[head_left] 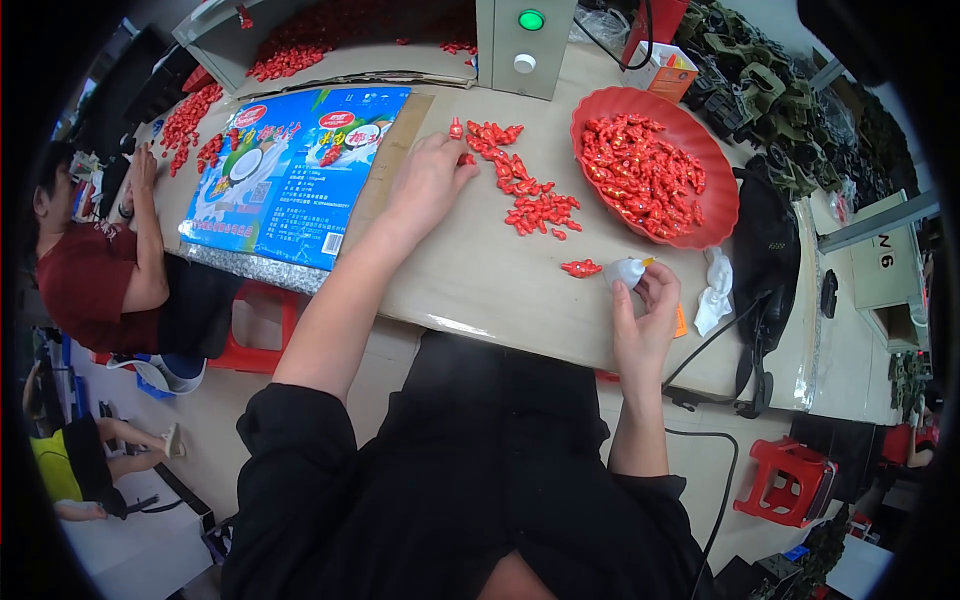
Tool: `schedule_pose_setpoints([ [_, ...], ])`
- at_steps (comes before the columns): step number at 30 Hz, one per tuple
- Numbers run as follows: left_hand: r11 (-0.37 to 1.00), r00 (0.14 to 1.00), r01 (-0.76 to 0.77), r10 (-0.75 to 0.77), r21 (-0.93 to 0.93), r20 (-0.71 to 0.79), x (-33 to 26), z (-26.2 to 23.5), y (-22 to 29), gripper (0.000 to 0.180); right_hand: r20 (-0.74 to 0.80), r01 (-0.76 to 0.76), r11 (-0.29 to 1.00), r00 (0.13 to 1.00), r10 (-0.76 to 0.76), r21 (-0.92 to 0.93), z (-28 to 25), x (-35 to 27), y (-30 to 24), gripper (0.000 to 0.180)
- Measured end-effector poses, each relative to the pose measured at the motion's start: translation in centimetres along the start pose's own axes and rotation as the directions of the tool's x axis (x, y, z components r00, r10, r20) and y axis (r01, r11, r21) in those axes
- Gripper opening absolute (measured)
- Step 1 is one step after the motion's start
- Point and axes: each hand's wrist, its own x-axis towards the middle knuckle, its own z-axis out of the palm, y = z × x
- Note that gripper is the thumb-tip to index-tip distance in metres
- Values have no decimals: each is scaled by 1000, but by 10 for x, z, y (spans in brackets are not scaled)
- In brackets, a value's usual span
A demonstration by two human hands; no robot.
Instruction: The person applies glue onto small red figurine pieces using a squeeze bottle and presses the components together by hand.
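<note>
The left hand (432,175) reaches over the middle of the surface (450,275), its fingers bent and thumb drawn in beside a small red piece (467,159); whether it pinches that piece cannot be told. Another piece (456,128) stands upright just past the fingertips. The right hand (648,312), near the near edge, pinches a white bottle (624,273) between thumb and fingers, its yellow tip (648,261) pointing right.

A lone red piece (581,268) lies just left of the bottle. Between the hands, a loose trail of red pieces (518,182) runs from beside the left hand toward the near edge. Toward the far edge, right of the trail, a red scalloped bowl (727,195) holds a heap of red pieces (645,170).

A crumpled tissue (715,292) lies near the right hand, with a black bag (768,262) beyond it toward the surface's right end. Left of the left hand, a blue printed sheet (290,205) carries a few red pieces (210,152). At the far edge stands a grey panel (515,75) with a green light (531,19). A co-worker (95,265) sits at the left end.
</note>
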Motion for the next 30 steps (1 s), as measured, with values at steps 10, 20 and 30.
schedule_pose_setpoints([
  [10, 327, 877, 476, -247, -816, 412, -59, -24, 40, 24, 118, -96, 887, 992, 47, 451, -5, -6, -7, 27],
  [20, -196, 785, 618, 104, -761, 610, -99, -18, 97, 29, 497, -503, 298, 862, 101, 812, 28, -15, -38, 31],
  [30, 231, 878, 464, 8, -855, 479, -99, -18, 86, 32, 384, -394, 211, 919, 89, 895, 17, -9, -16, 26],
])
